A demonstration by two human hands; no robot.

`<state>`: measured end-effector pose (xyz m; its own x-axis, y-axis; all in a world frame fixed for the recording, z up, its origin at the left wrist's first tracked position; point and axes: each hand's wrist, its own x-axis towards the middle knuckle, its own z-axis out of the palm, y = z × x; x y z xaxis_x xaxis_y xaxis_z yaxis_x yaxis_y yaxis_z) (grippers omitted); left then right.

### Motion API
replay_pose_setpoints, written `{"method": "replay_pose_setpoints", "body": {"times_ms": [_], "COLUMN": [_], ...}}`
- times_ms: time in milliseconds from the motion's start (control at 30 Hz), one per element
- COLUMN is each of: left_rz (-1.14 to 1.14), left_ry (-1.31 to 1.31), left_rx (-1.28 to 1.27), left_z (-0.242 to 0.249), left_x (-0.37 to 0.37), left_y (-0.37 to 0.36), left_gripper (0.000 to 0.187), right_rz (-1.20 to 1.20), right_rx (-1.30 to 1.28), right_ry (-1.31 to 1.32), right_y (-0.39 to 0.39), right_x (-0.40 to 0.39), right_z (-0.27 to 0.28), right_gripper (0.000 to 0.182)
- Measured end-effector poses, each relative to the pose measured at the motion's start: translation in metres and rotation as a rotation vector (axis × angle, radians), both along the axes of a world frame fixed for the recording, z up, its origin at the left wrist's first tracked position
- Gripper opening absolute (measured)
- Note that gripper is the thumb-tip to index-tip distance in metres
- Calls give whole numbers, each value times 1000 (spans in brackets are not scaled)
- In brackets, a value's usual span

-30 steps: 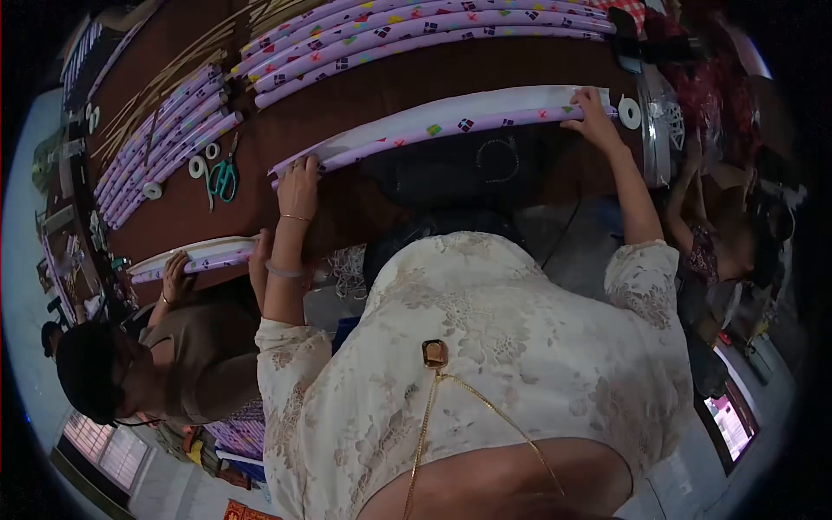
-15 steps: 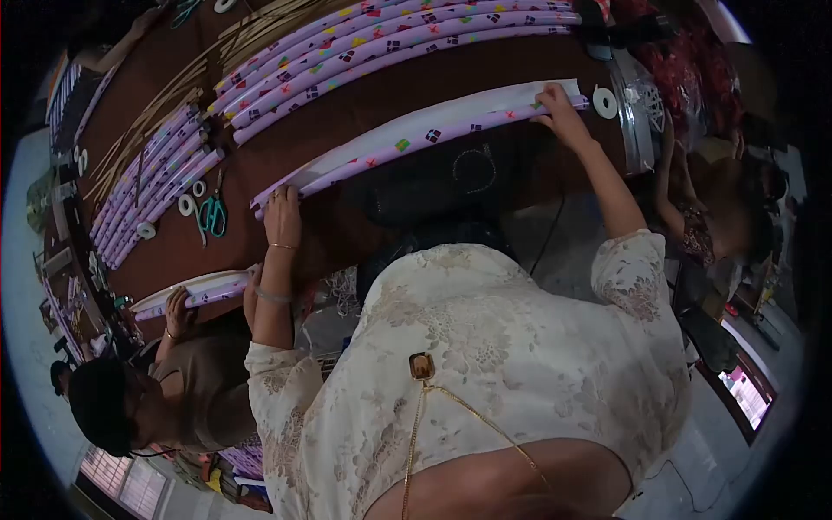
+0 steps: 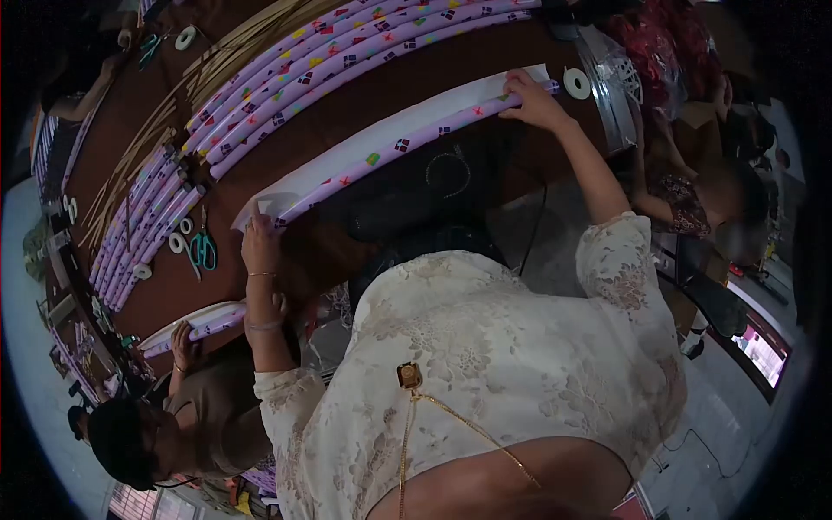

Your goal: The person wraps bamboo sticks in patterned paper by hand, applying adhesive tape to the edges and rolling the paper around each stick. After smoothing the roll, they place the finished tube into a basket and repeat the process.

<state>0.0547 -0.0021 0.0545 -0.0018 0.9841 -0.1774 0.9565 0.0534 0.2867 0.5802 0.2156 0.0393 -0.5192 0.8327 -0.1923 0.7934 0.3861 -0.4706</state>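
Observation:
A lilac patterned wrapping paper roll (image 3: 381, 156) lies across the table edge before me, its white underside showing as a strip along the far side. My left hand (image 3: 260, 243) pinches the paper at the roll's left end, where a small white corner stands up at the fingertips. At the right end, my right hand (image 3: 533, 104) has its fingers curled over the roll and the thumb on the near side. A white tape roll (image 3: 576, 83) lies just beyond the right hand.
Several finished rolls (image 3: 347, 82) lie across the brown table (image 3: 165, 286), with a shorter bundle (image 3: 143, 230) at the left. Teal scissors (image 3: 203, 250) and small tape rolls lie nearby. A co-worker (image 3: 204, 407) handles another roll (image 3: 204, 322) at my left; another person sits at right.
The roll's left end now shows more white underside, and the lilac roll looks fuller. My left hand has shifted to the paper's turned corner. The whole view has swung slightly.

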Motion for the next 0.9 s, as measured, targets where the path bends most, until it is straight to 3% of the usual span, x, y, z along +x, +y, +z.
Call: {"method": "replay_pose_setpoints", "body": {"times_ms": [133,200,333,500,900], "left_rz": [-59,45,97,99,89], "left_ry": [163,-10,-22,-15,3], "left_rx": [-150,-205,-208,-184,-145], "left_z": [-2,-14,-15,-26,-24], "left_x": [-10,-23,-23,-28,-25], "left_y": [14,15,18,14,11], "left_gripper": [64,78,79,78,75], "right_rz": [-23,-36,16,-91,-48], "right_rx": [-12,-24,101,-53,-120], "right_ry": [-65,-29,-46,-96,-173], "right_y": [-4,-5,-3,4,15], "right_x": [-7,-7,-1,-7,-13], "right_z": [10,13,0,16,19], "right_gripper": [42,42,50,68,70]}}
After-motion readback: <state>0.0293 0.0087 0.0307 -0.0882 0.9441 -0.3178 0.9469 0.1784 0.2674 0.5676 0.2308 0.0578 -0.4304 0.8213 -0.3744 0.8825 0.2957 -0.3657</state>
